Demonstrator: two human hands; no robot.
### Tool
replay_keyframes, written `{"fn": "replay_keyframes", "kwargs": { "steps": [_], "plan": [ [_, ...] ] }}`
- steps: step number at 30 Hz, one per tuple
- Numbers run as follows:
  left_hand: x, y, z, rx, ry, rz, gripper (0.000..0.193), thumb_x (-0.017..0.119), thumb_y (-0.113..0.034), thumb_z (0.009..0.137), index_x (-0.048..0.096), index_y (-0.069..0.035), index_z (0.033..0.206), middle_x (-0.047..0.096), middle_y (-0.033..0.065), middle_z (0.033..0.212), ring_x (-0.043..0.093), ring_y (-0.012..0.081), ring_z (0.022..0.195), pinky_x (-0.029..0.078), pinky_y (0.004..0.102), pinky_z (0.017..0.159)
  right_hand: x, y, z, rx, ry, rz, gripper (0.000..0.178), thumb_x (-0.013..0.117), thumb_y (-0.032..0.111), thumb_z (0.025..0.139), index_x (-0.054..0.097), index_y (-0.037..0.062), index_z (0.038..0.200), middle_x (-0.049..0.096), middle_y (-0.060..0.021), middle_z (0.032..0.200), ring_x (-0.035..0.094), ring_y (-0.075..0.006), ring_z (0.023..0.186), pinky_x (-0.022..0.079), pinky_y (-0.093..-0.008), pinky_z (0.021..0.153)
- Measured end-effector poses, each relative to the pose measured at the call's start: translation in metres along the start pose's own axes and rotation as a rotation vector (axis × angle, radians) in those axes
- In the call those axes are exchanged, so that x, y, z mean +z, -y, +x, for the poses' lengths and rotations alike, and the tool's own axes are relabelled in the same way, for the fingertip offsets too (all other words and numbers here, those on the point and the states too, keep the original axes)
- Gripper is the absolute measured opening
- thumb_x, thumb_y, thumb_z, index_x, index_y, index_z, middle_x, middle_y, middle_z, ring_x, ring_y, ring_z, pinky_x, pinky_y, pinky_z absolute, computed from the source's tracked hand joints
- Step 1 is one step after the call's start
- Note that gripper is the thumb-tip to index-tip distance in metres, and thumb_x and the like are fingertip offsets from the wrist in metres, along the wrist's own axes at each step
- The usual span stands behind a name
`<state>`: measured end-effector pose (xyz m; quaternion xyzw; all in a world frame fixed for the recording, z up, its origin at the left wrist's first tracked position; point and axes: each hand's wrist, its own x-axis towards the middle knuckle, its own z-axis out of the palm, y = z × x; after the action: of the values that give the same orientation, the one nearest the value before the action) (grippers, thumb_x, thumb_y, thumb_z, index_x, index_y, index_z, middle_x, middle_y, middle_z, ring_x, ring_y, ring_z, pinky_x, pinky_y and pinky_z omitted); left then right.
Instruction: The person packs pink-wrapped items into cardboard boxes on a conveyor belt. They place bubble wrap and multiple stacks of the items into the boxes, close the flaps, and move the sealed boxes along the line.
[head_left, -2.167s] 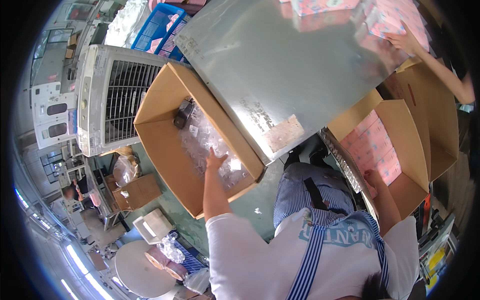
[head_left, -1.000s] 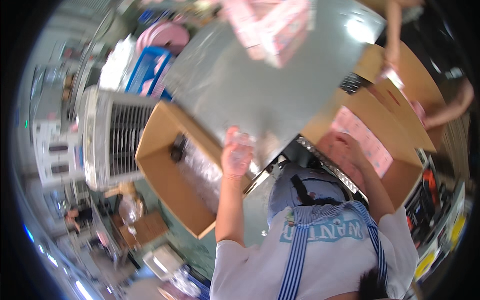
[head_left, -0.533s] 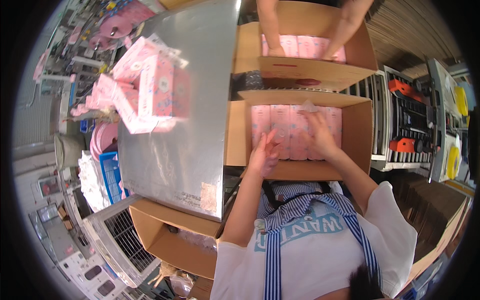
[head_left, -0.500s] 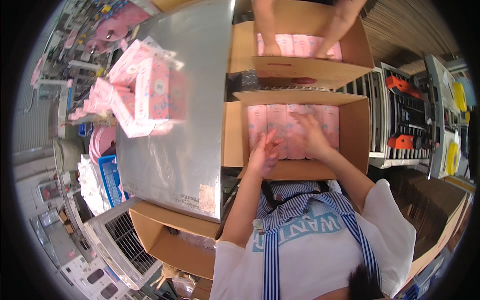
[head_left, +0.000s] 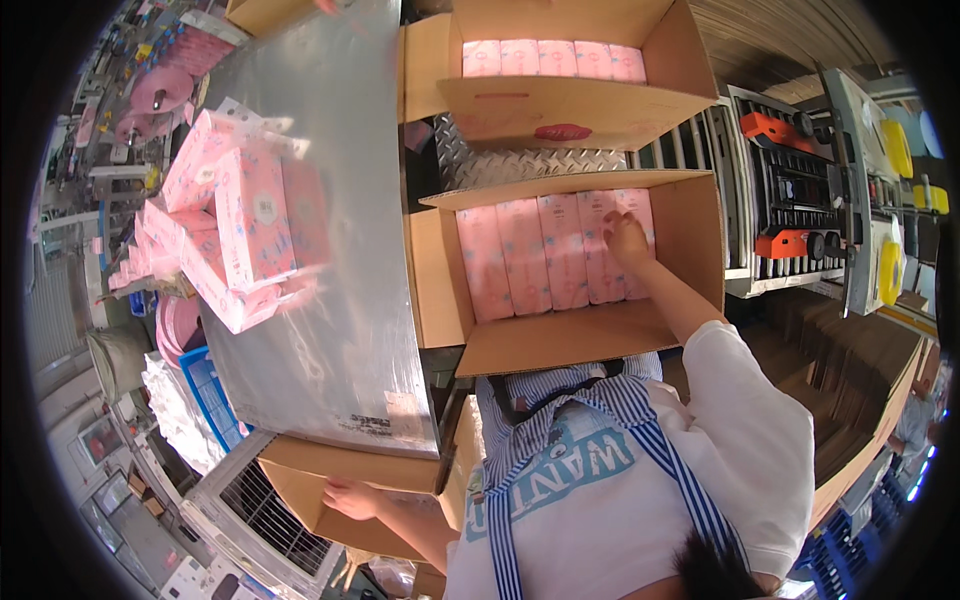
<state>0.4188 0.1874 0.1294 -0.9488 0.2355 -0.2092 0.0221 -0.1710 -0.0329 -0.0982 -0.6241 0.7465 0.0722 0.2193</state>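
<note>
My right hand (head_left: 627, 240) is inside an open cardboard carton (head_left: 590, 344) in front of me, above its right end. The fingers are loosely bent and apart, with nothing between them. Below them a row of pink printed soft packs (head_left: 523, 262), which look like tissue packs, stands side by side. My left hand (head_left: 352, 498) is down at the lower left, over another open carton (head_left: 300, 452) beside the table. Its fingers reach out to the left and hold nothing that shows. The inside of that carton is partly hidden by my arm.
A metal table (head_left: 345, 330) on the left bears a pile of pink packs (head_left: 255, 215). Beyond my carton, a second carton (head_left: 590, 108) holds more packs. A roller conveyor (head_left: 690, 150) lies to the right, near a black and orange machine (head_left: 795, 190). Flat cardboard (head_left: 850, 350) is stacked at right.
My left hand has left the carton in front and gone to the lower-left one. My right hand stays over the packs. The other person's hands have withdrawn from the far carton.
</note>
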Motion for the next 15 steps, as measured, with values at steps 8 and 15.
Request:
{"fn": "replay_keyframes", "kwargs": {
  "steps": [8,15],
  "plan": [
    [0.078,0.058,-0.084,-0.736,0.494,-0.642,0.071,0.050,-0.052,0.094,0.056,0.016,0.112,0.063,0.0263,0.108,0.064,0.0362,0.084,0.054,0.0445,0.072,0.000,0.021,0.023,0.298,0.017,-0.204,0.074,0.076,0.025,0.073,0.039,0.0201,0.137,0.040,-0.0117,0.134,0.034,-0.0364,0.130,0.045,-0.0514,0.091],
    [0.071,0.052,-0.073,-0.714,0.605,-0.561,0.062,0.060,-0.042,0.090,0.060,0.019,0.100,0.065,0.0269,0.098,0.064,0.0342,0.080,0.055,0.0417,0.068,0.042,-0.066,-0.033,0.118,0.461,0.256,0.052,0.069,0.016,0.080,0.045,0.0067,0.126,0.049,-0.0219,0.124,0.054,-0.0461,0.108,0.045,-0.0486,0.095]
  ]
}}
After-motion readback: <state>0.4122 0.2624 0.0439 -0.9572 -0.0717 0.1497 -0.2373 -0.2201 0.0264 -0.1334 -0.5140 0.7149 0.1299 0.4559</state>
